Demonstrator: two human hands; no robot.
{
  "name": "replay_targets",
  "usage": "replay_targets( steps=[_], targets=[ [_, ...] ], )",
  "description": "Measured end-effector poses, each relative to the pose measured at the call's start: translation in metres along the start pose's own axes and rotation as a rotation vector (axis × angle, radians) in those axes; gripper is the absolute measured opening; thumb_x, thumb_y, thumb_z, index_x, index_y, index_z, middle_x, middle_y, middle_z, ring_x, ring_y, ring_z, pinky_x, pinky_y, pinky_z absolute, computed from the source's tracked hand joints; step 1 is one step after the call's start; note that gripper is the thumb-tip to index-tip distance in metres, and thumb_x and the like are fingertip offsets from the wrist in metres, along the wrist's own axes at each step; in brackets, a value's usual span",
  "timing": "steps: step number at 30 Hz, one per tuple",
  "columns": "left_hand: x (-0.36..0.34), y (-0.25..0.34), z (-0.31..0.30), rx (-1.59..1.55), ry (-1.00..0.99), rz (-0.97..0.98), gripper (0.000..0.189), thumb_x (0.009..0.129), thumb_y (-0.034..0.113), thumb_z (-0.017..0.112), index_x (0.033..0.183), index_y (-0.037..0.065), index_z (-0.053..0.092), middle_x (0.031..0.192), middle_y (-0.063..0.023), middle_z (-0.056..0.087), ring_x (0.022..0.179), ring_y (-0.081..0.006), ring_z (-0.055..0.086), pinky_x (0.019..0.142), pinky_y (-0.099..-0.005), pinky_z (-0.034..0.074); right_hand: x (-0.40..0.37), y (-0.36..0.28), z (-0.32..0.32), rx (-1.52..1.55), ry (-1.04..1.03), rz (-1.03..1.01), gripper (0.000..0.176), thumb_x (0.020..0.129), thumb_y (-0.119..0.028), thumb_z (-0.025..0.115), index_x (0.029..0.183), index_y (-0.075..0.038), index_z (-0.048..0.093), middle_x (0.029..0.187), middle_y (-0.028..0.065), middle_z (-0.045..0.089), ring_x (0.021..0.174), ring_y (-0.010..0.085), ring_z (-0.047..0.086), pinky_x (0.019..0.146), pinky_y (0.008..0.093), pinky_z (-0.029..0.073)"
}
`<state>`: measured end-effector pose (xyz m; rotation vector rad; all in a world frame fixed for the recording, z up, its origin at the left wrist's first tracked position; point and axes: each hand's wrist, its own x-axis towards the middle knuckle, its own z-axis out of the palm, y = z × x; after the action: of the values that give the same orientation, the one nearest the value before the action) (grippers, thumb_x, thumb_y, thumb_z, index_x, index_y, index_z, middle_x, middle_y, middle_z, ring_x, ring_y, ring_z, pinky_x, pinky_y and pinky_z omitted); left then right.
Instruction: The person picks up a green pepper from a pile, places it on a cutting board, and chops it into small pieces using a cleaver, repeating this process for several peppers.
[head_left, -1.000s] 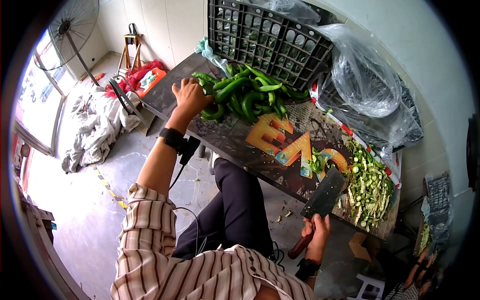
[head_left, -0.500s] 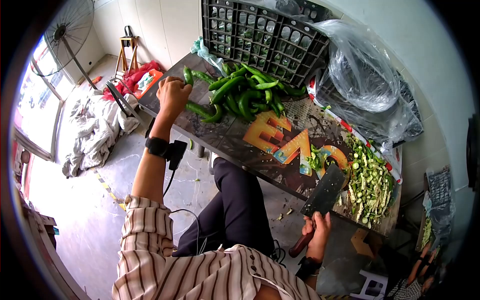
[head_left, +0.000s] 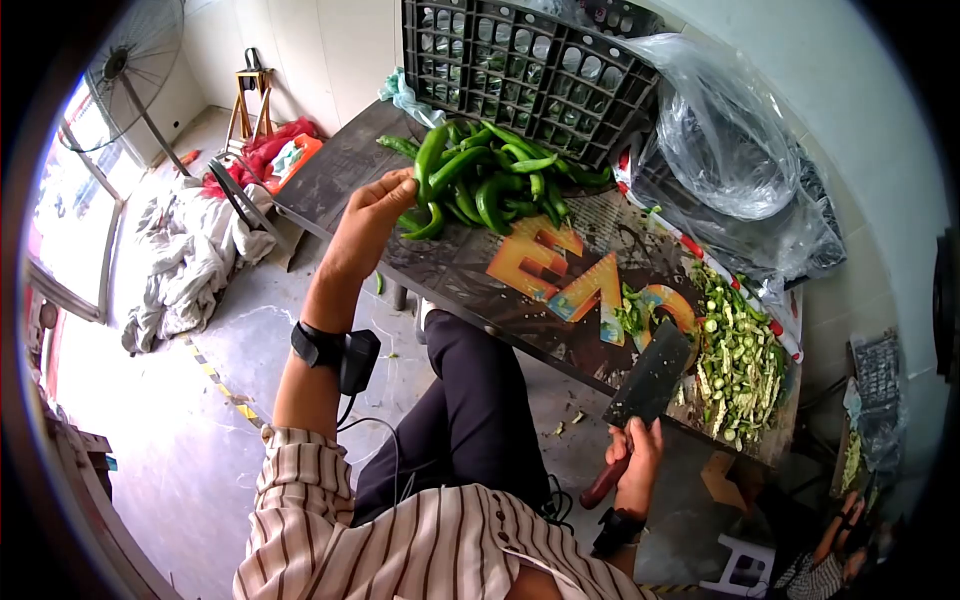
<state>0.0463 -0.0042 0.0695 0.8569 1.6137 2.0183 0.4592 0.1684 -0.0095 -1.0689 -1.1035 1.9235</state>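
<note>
Holding: L hand (head_left: 380, 205) has 1 whole green pepper (head_left: 429, 160), thumb & fingertips pinched narrow on its lower end, other end tilted up, beside the pile (head_left: 492, 192) & above the bench (head_left: 440, 262). R hand (head_left: 637, 455) closed round the handle (head_left: 606, 482) of 1 cleaver (head_left: 650, 375); blade flat-side up, over near edge of bench, specks on it. Contact btwn blade & bench: cannot tell.

Count, bench: 1 pile of whole green peppers, well over 10, overlapping, so exact no. n/a. 1 heap of cut pepper (head_left: 738, 370) at R end, slices & strips, pcs. too many & too small to count. 1 small clump of green scraps (head_left: 632, 315) btwn cleaver & pile, nearer cleaver. 1 red/white strip (head_left: 706, 258) along far side of heap.

Count, beyond pile: 1 black crate (head_left: 530, 85), tilted, w/ green items & clear plastic seen thru its slats. 1 lge clear bag (head_left: 735, 160) R of crate.

Count, surroundings: 1 fan (head_left: 116, 64) & 1 wooden stool (head_left: 252, 105), far L; 1 grey cloth heap (head_left: 185, 265) on floor, nr an orange tub (head_left: 298, 165). Lower R: 1 white stool (head_left: 742, 568), partly cut off by view, & 1 other person (head_left: 820, 575), apart from R hand, mostly hidden in shadow.
</note>
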Motion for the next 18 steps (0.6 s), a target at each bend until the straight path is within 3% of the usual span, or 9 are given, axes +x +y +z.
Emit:
replay_targets(
  steps=[3,4,6,7,11,18],
  targets=[
    [-0.006,-0.006,0.016,0.029,-0.081,0.064,0.03,0.099,0.021,0.055,0.116,-0.002,0.061,0.111,0.0015,0.057,0.104,-0.0065,0.049,0.094,-0.0257,0.037,-0.001,-0.002,0.003,-0.009,0.0,-0.016,0.016,0.095,-0.016,0.058,0.092,-0.003,0.05,0.069,0.011,0.056,0.045,0.0123,0.047,0.038,0.0291,0.041],
    [-0.009,-0.009,0.022,0.07,-0.11,0.078,0.023,0.094,0.016,0.06,0.108,-0.002,0.063,0.109,-0.0018,0.057,0.105,-0.0126,0.049,0.095,-0.0291,0.038,-0.001,-0.002,0.003,-0.007,-0.012,-0.001,0.015,0.095,-0.016,0.058,0.093,-0.003,0.05,0.069,0.0104,0.056,0.045,0.0121,0.048,0.038,0.029,0.041],
    [-0.015,-0.012,0.033,0.736,-0.116,0.403,0.019,0.086,0.01,0.065,0.1,-0.002,0.063,0.109,-0.0077,0.056,0.108,-0.0234,0.049,0.096,-0.0341,0.039,-0.001,-0.003,0.002,-0.008,-0.013,0.012,0.015,0.095,-0.016,0.058,0.093,-0.003,0.05,0.068,0.0097,0.055,0.045,0.012,0.048,0.038,0.0289,0.041],
    [-0.017,-0.017,0.039,0.782,-0.112,0.445,0.018,0.078,0.006,0.067,0.095,0.0,0.063,0.109,-0.0118,0.056,0.111,-0.0324,0.047,0.097,-0.0391,0.039,0.0,-0.002,0.001,0.002,-0.019,0.019,0.015,0.095,-0.016,0.057,0.094,-0.004,0.05,0.068,0.0098,0.055,0.046,0.0118,0.048,0.038,0.0288,0.041],
    [-0.027,-0.037,0.045,0.923,-0.228,0.517,0.023,0.073,0.005,0.068,0.096,0.001,0.063,0.112,-0.0114,0.056,0.115,-0.0327,0.046,0.102,-0.0418,0.036,0.0,-0.003,0.002,0.004,-0.039,0.015,0.014,0.095,-0.015,0.057,0.096,-0.005,0.048,0.07,0.0109,0.057,0.046,0.0111,0.048,0.039,0.028,0.041],
    [-0.032,-0.042,0.061,1.086,-0.129,0.542,0.036,0.07,0.015,0.074,0.103,0.003,0.065,0.116,-0.0088,0.058,0.122,-0.0303,0.045,0.106,-0.044,0.032,0.0,-0.003,0.001,-0.003,-0.047,0.024,0.014,0.095,-0.015,0.057,0.098,-0.004,0.049,0.074,0.0147,0.06,0.046,0.0112,0.048,0.039,0.0278,0.041]
  ],
)
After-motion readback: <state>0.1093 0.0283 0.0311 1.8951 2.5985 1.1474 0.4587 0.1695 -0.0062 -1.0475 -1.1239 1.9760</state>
